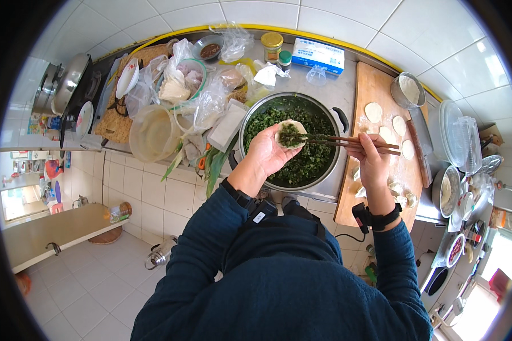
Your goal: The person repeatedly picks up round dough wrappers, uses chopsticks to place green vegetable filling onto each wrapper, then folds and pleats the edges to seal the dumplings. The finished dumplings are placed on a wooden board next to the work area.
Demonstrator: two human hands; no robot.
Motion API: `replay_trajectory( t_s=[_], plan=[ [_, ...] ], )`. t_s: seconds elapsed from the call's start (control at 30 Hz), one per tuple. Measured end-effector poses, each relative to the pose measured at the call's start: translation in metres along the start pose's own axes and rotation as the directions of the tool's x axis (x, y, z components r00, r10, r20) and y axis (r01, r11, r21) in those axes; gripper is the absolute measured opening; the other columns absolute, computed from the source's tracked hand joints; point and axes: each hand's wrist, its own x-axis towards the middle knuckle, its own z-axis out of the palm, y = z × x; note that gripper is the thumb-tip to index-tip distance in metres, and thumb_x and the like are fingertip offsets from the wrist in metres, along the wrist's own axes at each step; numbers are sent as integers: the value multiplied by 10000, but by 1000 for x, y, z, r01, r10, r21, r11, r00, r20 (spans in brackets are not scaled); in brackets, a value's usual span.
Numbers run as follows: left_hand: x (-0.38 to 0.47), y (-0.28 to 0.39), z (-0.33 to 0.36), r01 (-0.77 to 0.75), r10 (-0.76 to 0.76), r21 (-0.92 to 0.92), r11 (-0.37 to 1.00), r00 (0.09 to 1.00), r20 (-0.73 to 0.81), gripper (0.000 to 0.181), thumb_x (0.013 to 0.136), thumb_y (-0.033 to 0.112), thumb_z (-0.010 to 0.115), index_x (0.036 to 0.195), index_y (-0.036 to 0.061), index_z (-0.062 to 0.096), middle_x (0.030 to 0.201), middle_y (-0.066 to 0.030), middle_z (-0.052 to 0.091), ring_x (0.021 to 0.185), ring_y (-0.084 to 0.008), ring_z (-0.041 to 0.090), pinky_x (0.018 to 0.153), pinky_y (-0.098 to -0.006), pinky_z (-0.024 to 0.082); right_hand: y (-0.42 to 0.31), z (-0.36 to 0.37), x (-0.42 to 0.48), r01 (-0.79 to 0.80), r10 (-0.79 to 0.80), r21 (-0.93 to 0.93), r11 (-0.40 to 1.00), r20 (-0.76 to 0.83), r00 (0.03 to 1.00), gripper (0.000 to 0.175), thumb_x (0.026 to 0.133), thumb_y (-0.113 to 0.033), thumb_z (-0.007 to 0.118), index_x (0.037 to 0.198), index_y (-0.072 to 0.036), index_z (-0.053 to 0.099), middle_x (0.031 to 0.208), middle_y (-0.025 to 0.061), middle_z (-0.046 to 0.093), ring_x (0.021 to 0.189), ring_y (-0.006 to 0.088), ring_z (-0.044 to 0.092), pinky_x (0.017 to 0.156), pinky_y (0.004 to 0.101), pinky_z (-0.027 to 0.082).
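Observation:
Over a large steel pot (256, 164) of chopped green filling (311, 168), my left hand (264, 149) holds a round dough wrapper (298, 127) with green filling on it. My right hand (370, 157) grips a pair of wooden chopsticks (345, 143), whose tips touch the filling on the wrapper. To the right, a floured wooden board (345, 200) bears several flat dough wrappers (373, 112) and, nearer me, several folded dumplings (411, 199). A rolling pin (419, 153) lies along the board's right side.
Left of the pot are a white box (227, 125), green leaves (216, 168), plastic bags (209, 104) and a translucent basin (153, 136). A blue and white box (318, 55) and jars (272, 46) stand behind it. A metal bowl of flour (408, 91) sits at the board's far corner.

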Motion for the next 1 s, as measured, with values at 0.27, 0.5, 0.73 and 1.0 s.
replay_trajectory(
  t_s=[0.27,0.5,0.73,1.0],
  plan=[
    [12,5,-20,-38,39,-23,999,999,17,269,938,207,410,1108,45,540,1096,-126,597,1013,-281,585,891,-439,481,-6,0,-2,127,-127,18,992,-12,992,98,915,-93,548,919,5,546,833,159,657,707,213,667,655,295,564],
    [7,18,-32,-135,137,30,990,986,-95,271,940,214,412,1109,39,532,1108,-130,595,1010,-286,594,883,-449,487,22,7,-13,783,-388,-520,343,680,622,105,795,-78,663,861,-27,598,893,101,645,811,232,632,670,312,529],
    [-1,20,-20,-65,70,49,997,991,-118,291,958,218,404,1149,25,508,1129,-144,592,1037,-302,588,898,-459,483,47,-1,-21,878,13,-397,269,912,409,292,654,-45,707,923,-17,599,1015,110,589,968,286,583,816,356,504],
    [-19,16,-1,59,-55,127,990,998,-30,315,970,184,350,1187,0,486,1168,-156,576,1066,-299,579,930,-438,479,16,14,-10,878,-271,-440,188,836,477,327,605,67,623,909,-52,627,918,94,552,914,293,554,793,379,476]
  ],
)
